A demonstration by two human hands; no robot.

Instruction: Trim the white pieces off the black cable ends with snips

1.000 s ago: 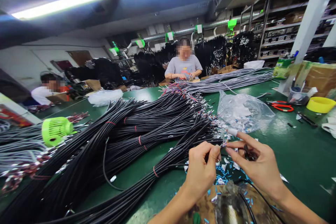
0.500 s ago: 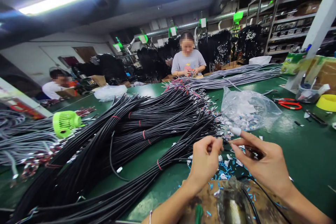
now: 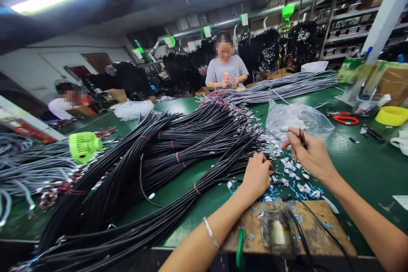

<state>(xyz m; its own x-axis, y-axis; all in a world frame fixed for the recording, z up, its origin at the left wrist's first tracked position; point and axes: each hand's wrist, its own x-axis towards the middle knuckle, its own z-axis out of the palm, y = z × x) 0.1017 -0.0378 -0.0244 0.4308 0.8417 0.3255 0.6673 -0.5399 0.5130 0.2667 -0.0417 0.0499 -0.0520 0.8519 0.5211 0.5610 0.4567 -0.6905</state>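
Note:
My left hand (image 3: 259, 174) lies curled on the green table (image 3: 360, 170) at the stripped ends of the black cable bundles (image 3: 178, 153), its fingers closed on one thin black cable (image 3: 228, 180). My right hand (image 3: 307, 153) is further out, at the near edge of a clear plastic bag (image 3: 296, 117) of small white pieces. It pinches a small dark tool (image 3: 301, 137) between the fingers, and one fingertip is wrapped in white tape. White and blue scraps (image 3: 295, 180) litter the table between my hands.
A wooden board (image 3: 315, 231) with a metal fixture (image 3: 277, 229) sits at the near edge. Grey cables (image 3: 287, 87), red scissors (image 3: 346, 117), a yellow bowl (image 3: 391, 115) and a green fan (image 3: 84, 146) lie around. One person (image 3: 226, 72) works opposite, another person (image 3: 63, 104) at the far left.
My hands have parted and moved away from me. The right hand went out to the plastic bag; the left hand sank onto the cable ends.

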